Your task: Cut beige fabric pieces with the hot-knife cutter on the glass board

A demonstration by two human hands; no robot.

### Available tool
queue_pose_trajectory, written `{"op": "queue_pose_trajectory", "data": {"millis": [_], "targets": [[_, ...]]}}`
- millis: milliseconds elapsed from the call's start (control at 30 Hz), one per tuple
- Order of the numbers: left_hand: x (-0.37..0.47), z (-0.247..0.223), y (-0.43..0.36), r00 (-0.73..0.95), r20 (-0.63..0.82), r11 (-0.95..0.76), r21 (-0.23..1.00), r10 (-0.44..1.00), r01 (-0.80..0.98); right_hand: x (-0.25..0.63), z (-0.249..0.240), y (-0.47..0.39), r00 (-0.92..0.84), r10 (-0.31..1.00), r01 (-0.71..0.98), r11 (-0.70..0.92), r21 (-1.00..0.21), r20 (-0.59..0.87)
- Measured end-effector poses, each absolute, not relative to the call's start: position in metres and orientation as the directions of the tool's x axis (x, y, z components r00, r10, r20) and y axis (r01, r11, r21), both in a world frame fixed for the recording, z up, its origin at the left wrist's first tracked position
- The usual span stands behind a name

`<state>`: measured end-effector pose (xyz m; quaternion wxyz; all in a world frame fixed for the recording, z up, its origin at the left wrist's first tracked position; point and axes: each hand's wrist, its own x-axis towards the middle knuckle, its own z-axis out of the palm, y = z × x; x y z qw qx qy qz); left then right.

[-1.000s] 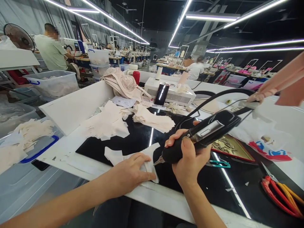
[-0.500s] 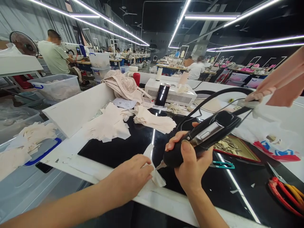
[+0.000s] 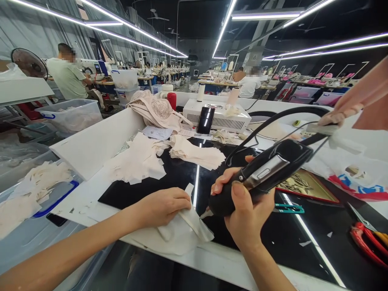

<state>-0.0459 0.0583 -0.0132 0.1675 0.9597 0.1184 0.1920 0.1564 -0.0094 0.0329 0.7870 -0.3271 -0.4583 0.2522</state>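
My left hand [image 3: 169, 205] pinches a cream fabric piece [image 3: 182, 232] at the front edge of the black-topped table. A strip of the piece is folded up, and its lower part lies over the white edge. My right hand [image 3: 247, 220] is wrapped round a black corded handheld tool [image 3: 269, 169] with a silver lever. The tool's narrow tip [image 3: 206, 214] points left, close beside the fabric's folded strip; whether it touches cannot be told. Beyond my hands lie a spread pile of cream fabric pieces [image 3: 139, 159] and a neater stack of them [image 3: 197, 151].
Red-handled scissors [image 3: 365, 238], a teal clip-like tool [image 3: 289, 208] and a tray of small parts [image 3: 306, 186] lie at right. A phone [image 3: 205, 120] leans on a white vented box [image 3: 226, 115]. The tool's cable [image 3: 273, 120] arches overhead right. People sit at machines behind.
My left hand has moved up and slightly left, so more of the fabric shows beneath it, spread over the table edge. The right hand and tool have barely moved; the view shifts slightly.
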Motion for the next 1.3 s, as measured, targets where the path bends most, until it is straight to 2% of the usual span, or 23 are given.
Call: {"op": "queue_pose_trajectory", "data": {"millis": [300, 433, 667, 1033, 1300], "targets": [[-0.048, -0.004, 0.056, 0.924, 0.295, -0.943, 0.295, 0.245, 0.156, 0.155, 0.033, -0.012, 0.462, 0.688, -0.119, 0.674, -0.729, 0.560], [-0.051, 0.000, 0.054, 0.944, 0.272, -0.970, 0.205, 0.187, 0.133, 0.155, 0.033, -0.011, 0.466, 0.688, -0.123, 0.673, -0.729, 0.557], [-0.053, -0.005, 0.047, 0.950, 0.241, -0.980, 0.067, 0.200, 0.190, 0.154, 0.034, -0.011, 0.478, 0.681, -0.110, 0.672, -0.732, 0.554], [-0.053, -0.012, 0.042, 0.934, 0.294, -0.979, 0.033, 0.203, 0.203, 0.148, 0.040, -0.002, 0.519, 0.651, -0.092, 0.687, -0.721, 0.554], [-0.053, -0.014, 0.042, 0.932, 0.298, -0.978, 0.059, 0.206, 0.198, 0.145, 0.035, 0.003, 0.495, 0.686, -0.079, 0.648, -0.758, 0.534]]}}
